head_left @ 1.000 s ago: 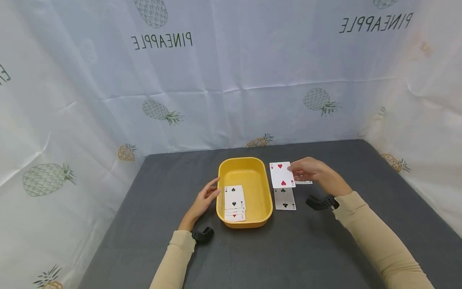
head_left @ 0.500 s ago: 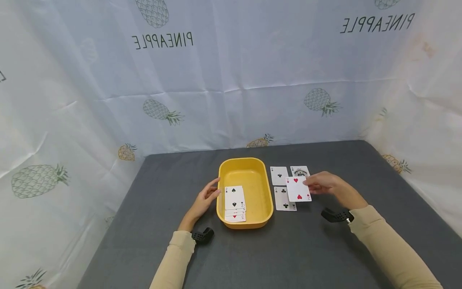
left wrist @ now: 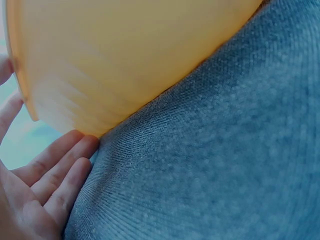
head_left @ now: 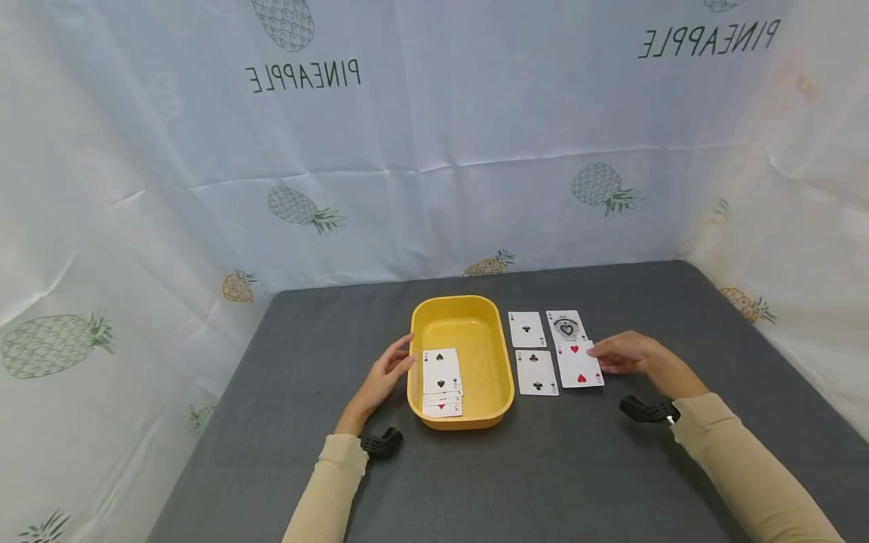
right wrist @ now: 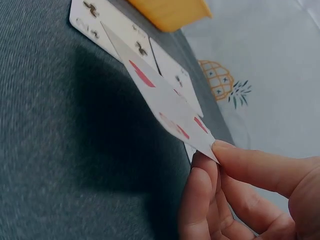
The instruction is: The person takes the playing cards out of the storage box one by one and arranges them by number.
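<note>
My right hand (head_left: 627, 354) pinches a two of hearts playing card (head_left: 580, 366) by its edge, thumb on top and fingers beneath. In the right wrist view this card (right wrist: 155, 95) is tilted above the dark table, casting a shadow. A two of clubs (head_left: 536, 375) lies just left of it, and an ace of clubs (head_left: 526, 332) behind that. Behind the held card lies an ace with an ornate black emblem (head_left: 566, 324), its near edge covered. My left hand (head_left: 380, 379) touches the left side of the yellow tray (head_left: 502, 385), its fingers against the wall (left wrist: 115, 60).
Inside the tray lies an overlapping column of cards, a two of spades (head_left: 441, 369) on top and a red card (head_left: 441, 410) nearest me. The dark cloth-covered table (head_left: 516, 483) ends at a pineapple-print curtain (head_left: 434, 211).
My right hand has carried the two of hearts rightward and toward me, from over the clubs cards to in front of the ornate ace. My left hand and the tray have stayed put.
</note>
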### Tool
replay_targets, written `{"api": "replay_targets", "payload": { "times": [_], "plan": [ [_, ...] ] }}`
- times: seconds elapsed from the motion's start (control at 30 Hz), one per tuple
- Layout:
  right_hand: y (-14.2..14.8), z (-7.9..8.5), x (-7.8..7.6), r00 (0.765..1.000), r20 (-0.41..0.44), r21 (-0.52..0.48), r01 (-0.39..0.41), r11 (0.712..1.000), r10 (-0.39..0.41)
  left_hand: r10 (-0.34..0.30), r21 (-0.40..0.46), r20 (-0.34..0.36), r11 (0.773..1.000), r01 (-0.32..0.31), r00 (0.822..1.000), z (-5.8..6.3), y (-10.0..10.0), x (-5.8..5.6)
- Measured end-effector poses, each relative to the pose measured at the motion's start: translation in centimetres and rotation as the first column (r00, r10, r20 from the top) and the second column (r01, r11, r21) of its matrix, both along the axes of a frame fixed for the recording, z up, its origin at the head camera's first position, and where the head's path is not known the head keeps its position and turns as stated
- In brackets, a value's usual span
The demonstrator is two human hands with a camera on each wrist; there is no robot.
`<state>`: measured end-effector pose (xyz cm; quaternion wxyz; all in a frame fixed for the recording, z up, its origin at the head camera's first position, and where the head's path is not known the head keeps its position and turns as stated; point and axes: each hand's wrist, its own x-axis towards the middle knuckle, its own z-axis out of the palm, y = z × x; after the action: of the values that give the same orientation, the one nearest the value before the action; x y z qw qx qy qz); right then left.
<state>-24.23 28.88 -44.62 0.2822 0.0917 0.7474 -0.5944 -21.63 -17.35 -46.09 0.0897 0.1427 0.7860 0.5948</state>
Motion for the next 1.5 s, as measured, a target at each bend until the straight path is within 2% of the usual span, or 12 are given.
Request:
{"api": "replay_targets", "payload": {
  "times": [0.23,0.4,0.83,1.13,1.5],
  "plan": [
    [0.2,-0.2,0.3,1.000,0.000,0.035,0.020,0.999,-0.020,0.008,-0.001,0.005,1.000,-0.008,1.000,0.0,0.0,0.0],
    [-0.1,-0.1,0.3,0.999,-0.024,0.107,0.038,0.994,-0.036,0.010,0.002,0.001,1.000,-0.010,1.000,0.0,0.0,0.0],
    [-1.0,0.4,0.6,0.993,-0.074,0.276,0.108,0.955,-0.091,0.004,-0.001,-0.001,1.000,-0.004,1.000,-0.1,0.0,-0.1],
    [-1.1,0.4,0.8,0.989,-0.120,0.293,0.120,0.949,-0.088,0.006,-0.001,0.008,1.000,-0.006,1.000,-0.1,0.1,0.0],
    [-1.1,1.1,0.6,0.988,-0.104,0.253,0.140,0.957,-0.117,-0.001,0.000,0.000,1.000,0.001,1.000,0.0,0.1,0.1]
  ]
}}
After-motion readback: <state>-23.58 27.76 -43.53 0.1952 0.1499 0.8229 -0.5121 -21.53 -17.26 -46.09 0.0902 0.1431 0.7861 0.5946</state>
